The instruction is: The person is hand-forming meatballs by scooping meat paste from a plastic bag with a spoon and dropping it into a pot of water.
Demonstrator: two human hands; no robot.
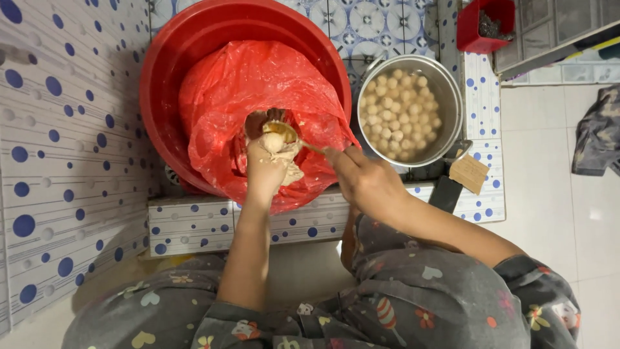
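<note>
We are squeezing a fistful of pale paste (284,169) in our left hand (266,169), its grip clenched, a rounded ball (274,141) of paste poking out on top. Our right hand (367,184) is pinching the handle of a metal spoon (284,131), grip grasping it, the bowl touching that ball. Both hands are working over the mouth of the red plastic bag (239,84), which is sitting inside the red basin (194,39). Just right of the basin a steel pot (445,90) is holding water with many pale balls (399,113) floating. The basin is resting on a tiled counter (187,223) with blue dots.
</note>
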